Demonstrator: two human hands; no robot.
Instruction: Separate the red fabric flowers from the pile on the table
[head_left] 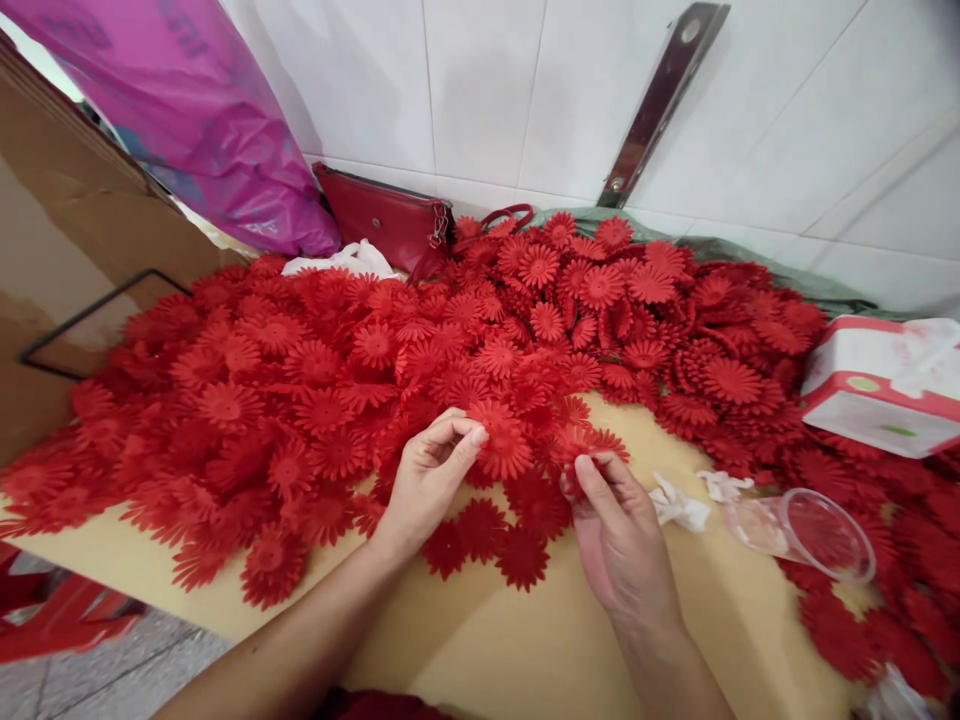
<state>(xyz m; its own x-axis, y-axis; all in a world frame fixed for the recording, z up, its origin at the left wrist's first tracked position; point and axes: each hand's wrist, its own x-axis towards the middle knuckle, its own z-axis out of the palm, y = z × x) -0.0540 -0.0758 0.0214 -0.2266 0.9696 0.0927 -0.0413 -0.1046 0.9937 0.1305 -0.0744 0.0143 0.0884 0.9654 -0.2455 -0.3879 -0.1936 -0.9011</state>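
Observation:
My left hand [437,470] pinches the edge of a red fabric flower [501,440] between thumb and finger. To its right, my right hand [619,510] grips another red fabric flower [589,447], thumb on top, its other fingers partly hidden. Both hands are raised a little over the front of a large heap of similar red flowers [322,410]. Several loose flowers [484,530] lie on the tan tabletop [480,635] between and below my hands.
A red purse [382,220] and a purple plastic bag [217,120] stand at the back left, beside a cardboard box [75,220]. On the right are a tissue box [885,385], crumpled tissues [682,503] and a clear plastic cup [829,535]. A tiled wall [480,100] closes off the back.

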